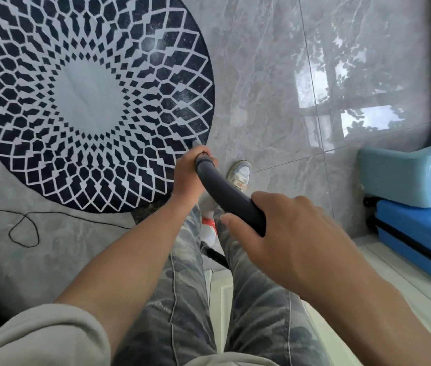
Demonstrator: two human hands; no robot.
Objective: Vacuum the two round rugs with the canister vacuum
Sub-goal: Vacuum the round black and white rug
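While both hands hold the vacuum's dark grey tube (226, 192), the person stands at the near-right edge of the round rug (90, 101).

Left hand (189, 175): fingers wrapped fully round the tube's far end, just behind the pale nozzle tip (196, 143).

Right hand (296, 239): thumb and fingers closed round the tube's near end.

The tube's long axis runs from the right hand forward and leftward, down to the left hand. The left hand is therefore the nearer to the rug. The nozzle tip meets the rug at its rim, where the dark border gives way to the grey tiled floor (262, 75). The rug's pale centre lies ahead and to the left of both hands.

Judgement: the next stroke calls for a push along the tube's own axis, inward from the rim, with the left hand steering.

Only one rug is in view. A white-and-orange shape (207, 225) between the person's legs may belong to the canister; this cannot be confirmed. A thin black cord (24, 228) loops on the floor just beside the rug's near edge.
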